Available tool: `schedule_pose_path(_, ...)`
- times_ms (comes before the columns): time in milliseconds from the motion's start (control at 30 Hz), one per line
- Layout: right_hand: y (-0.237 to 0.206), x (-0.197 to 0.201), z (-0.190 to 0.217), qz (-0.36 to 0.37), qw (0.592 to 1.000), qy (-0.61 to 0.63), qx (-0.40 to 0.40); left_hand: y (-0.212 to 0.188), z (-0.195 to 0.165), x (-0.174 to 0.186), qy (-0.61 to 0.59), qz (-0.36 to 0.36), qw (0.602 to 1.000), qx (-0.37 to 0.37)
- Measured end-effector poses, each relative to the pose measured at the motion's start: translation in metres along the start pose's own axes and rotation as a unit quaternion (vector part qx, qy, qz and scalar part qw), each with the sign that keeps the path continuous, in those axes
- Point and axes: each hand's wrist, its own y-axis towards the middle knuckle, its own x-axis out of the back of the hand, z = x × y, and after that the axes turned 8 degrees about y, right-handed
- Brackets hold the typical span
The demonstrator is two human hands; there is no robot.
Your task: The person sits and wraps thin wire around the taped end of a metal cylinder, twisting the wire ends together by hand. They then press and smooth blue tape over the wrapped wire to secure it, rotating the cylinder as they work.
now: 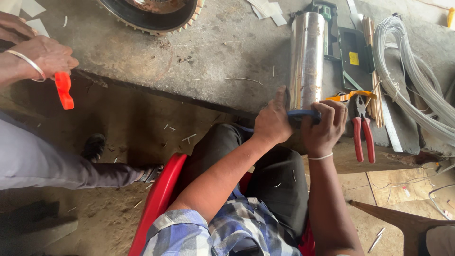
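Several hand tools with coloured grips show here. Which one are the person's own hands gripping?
The blue-handled tool, clasped between the left hand and right hand beside the steel cylinder. The red-handled pliers lie untouched on the slab; the orange-red grip is in a co-worker's hand.

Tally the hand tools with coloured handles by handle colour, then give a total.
Red-handled pliers lying on the concrete slab: 1
Blue-handled tool gripped by both of the wearer's hands: 1
Orange-handled tool beside the shiny metal cylinder: 1
Bright red-orange handle in the other person's hand: 1
Total: 4
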Motion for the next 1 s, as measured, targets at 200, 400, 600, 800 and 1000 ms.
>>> schedule_pose_path(200, 0.001, 0.000, -0.002, 0.019, 1.000, -0.012, -0.016, 0.003, 0.010, -0.010, -0.015, -0.016, 0.999, -0.033)
schedule_pose_path(400, -0.007, 0.026, 0.000, 0.100, 0.985, 0.121, -0.068, 0.005, 0.009, -0.016, -0.007, -0.018, 1.000, -0.007)
schedule_pose_path(600, -0.025, 0.003, 0.002, 0.047, 0.982, 0.099, -0.151, 0.003, 0.006, -0.015, 0.000, -0.024, 1.000, 0.005)
schedule_pose_path(800, -0.026, -0.006, -0.008, 0.033, 0.976, 0.101, -0.189, -0.006, 0.016, -0.016, -0.019, -0.063, 0.996, -0.055)
schedule_pose_path(1000, -0.028, -0.003, -0.015, 0.055, 0.976, 0.119, -0.173, -0.055, 0.093, -0.010, 0.029, -0.219, 0.940, -0.260)
